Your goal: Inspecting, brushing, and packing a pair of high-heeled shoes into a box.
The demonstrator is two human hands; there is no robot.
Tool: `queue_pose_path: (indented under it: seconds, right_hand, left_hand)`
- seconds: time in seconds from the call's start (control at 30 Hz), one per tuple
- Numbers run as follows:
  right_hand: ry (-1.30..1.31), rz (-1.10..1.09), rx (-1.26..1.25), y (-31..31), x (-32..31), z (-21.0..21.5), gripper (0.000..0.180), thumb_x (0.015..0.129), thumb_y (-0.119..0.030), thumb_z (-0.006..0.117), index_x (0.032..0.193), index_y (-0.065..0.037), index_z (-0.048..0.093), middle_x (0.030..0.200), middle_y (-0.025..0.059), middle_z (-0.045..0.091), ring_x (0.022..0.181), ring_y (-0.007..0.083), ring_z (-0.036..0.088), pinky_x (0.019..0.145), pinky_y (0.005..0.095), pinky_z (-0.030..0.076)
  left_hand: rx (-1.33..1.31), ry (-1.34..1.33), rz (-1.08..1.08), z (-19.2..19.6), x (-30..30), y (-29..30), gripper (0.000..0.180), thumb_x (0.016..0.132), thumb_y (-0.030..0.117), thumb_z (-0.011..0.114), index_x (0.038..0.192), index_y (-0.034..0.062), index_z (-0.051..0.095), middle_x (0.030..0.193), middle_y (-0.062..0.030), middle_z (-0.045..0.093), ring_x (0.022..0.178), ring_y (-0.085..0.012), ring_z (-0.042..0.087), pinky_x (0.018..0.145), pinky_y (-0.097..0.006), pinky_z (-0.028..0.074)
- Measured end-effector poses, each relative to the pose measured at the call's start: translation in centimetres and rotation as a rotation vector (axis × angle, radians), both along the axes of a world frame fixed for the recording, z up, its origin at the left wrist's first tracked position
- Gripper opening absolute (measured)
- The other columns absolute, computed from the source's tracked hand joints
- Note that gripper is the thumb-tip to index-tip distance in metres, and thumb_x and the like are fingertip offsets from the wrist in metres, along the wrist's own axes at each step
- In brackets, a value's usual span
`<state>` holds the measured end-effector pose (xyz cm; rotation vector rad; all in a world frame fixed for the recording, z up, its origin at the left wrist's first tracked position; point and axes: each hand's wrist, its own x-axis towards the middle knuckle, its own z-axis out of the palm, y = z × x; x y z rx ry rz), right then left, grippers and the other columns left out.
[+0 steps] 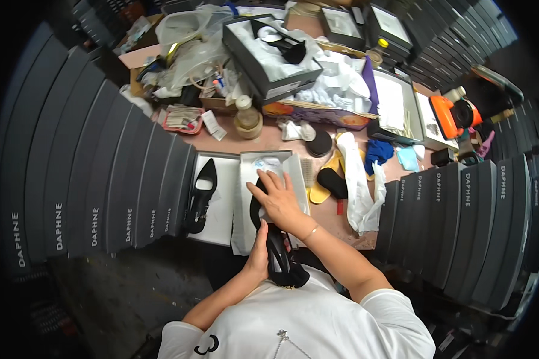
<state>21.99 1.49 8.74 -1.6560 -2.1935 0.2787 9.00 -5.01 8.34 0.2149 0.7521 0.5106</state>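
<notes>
My left hand [258, 254] is closed around a black shoe [288, 272], held upright against my white shirt. My right hand [279, 204] lies palm down with fingers spread over a shoebox lined with white tissue paper [244, 231]. Under its fingertips a second black shoe [254, 206] shows in part; the rest is hidden by the hand. To the left, a black pointed shoe [206, 182] rests in a white open box tray [223, 212]. Crumpled paper [268, 163] sits at the far end of the lined box.
Grey shoeboxes [102, 173] stand in rows at left, and more [461, 221] at right. An open shoebox [275, 84] with black shoes and tissue sits on a carton at the back. Yellow insoles [321, 188], a white strip of cloth [359, 185] and an orange tape dispenser [452, 116] lie rightward.
</notes>
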Motion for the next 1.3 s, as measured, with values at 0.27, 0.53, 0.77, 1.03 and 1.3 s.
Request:
queue_pose_path:
  seconds: [0.27, 0.53, 0.77, 1.03, 1.3]
  right_hand:
    - [0.814, 0.179, -0.621, 2.9, 3.0, 0.4, 0.085, 0.072, -0.004, 0.066, 0.148, -0.009, 0.027, 0.135, 0.0256, 0.046, 0.120, 0.0378, 0.052, 0.098, 0.0404, 0.044]
    - [-0.365, 0.032, -0.205, 10.0, 3.4, -10.6, 0.020, 0.084, -0.010, 0.053, 0.102, -0.004, 0.060, 0.092, 0.0173, 0.061, 0.080, 0.0278, 0.067, 0.058, 0.0414, 0.054]
    - [0.271, -0.095, -0.035, 8.0, 4.9, -3.3, 0.028, 0.075, -0.005, 0.066, 0.102, -0.004, 0.059, 0.100, 0.0136, 0.059, 0.087, 0.0307, 0.061, 0.071, 0.0374, 0.052]
    - [0.313, 0.278, -0.124, 0.4, 1.2, 0.8, 0.027, 0.070, -0.010, 0.073, 0.091, -0.005, 0.056, 0.099, 0.0121, 0.056, 0.089, 0.0318, 0.056, 0.075, 0.0382, 0.048]
    - [0.368, 0.120, -0.138, 0.2, 1.8, -1.1, 0.051, 0.069, -0.015, 0.077, 0.114, -0.003, 0.055, 0.107, 0.0156, 0.057, 0.104, 0.0385, 0.053, 0.090, 0.0428, 0.044]
  left_hand:
    - [-0.221, 0.093, 0.268, 0.2, -3.2, 2.1, 0.071, 0.083, 0.071, 0.049, 0.103, 0.0028, 0.055, 0.086, -0.0107, 0.062, 0.074, -0.0208, 0.064, 0.070, -0.034, 0.056]
    - [-0.189, 0.103, 0.072, 0.3, -2.6, 2.8, 0.078, 0.089, 0.070, 0.039, 0.112, -0.0030, 0.054, 0.090, -0.0136, 0.062, 0.076, -0.0222, 0.064, 0.071, -0.034, 0.055]
    - [-0.159, 0.043, 0.238, -1.0, -3.3, 3.4, 0.085, 0.086, 0.076, 0.032, 0.114, 0.0000, 0.055, 0.095, -0.0134, 0.063, 0.079, -0.0225, 0.064, 0.069, -0.037, 0.056]
    - [-0.082, 0.107, 0.152, -0.2, -0.7, 3.0, 0.075, 0.087, 0.074, 0.035, 0.112, 0.0068, 0.055, 0.090, -0.0098, 0.063, 0.074, -0.0206, 0.066, 0.062, -0.033, 0.057]
    - [-0.108, 0.064, 0.123, -1.0, -0.6, 2.0, 0.062, 0.089, 0.065, 0.043, 0.109, 0.0078, 0.054, 0.085, -0.0090, 0.062, 0.072, -0.0185, 0.065, 0.060, -0.030, 0.056]
